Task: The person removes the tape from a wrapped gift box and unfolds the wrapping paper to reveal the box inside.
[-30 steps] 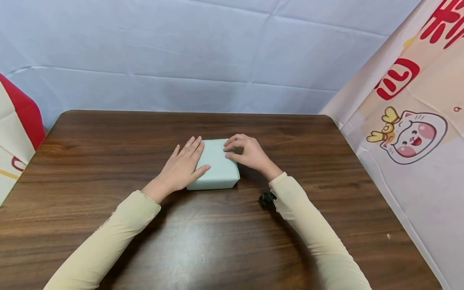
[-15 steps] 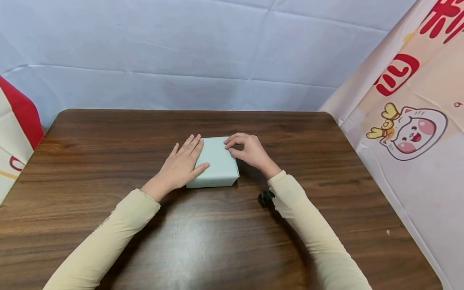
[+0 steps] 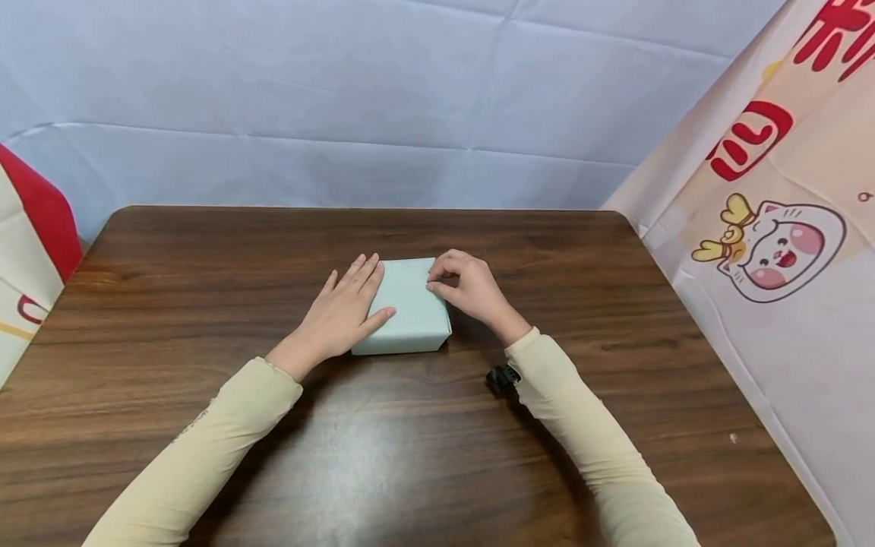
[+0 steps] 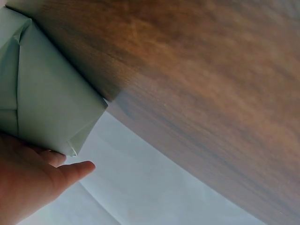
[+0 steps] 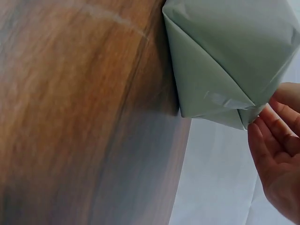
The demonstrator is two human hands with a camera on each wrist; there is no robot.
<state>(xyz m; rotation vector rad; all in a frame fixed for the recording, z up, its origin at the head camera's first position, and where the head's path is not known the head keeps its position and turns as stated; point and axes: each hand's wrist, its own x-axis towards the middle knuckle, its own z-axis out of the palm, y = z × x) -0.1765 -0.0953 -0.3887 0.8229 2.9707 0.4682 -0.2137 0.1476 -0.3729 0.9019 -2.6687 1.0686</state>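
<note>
A box wrapped in pale green paper (image 3: 412, 304) lies on the brown wooden table. My left hand (image 3: 342, 311) rests flat across its left side in the head view, fingers spread and thumb over the top. At the box's far right edge, my right hand (image 3: 472, 285) has bent fingers, with thumb and fingertips pinching close at the paper's edge. The right wrist view shows these fingertips (image 5: 257, 136) right at a corner, beside folded paper and a strip of clear tape (image 5: 227, 100). Folded flaps (image 4: 56, 93) face the left wrist camera. The box's underside is hidden.
The wooden table (image 3: 369, 448) has rounded far corners. Behind it hangs a pale blue-white cloth (image 3: 328, 91), and a printed banner (image 3: 772, 251) runs along the right. A black wrist device (image 3: 502, 378) sits at the right cuff.
My right thumb and fingertips have drawn closer together and shifted slightly right along the box's edge. My left hand and the box hold still; the head view has tilted slightly.
</note>
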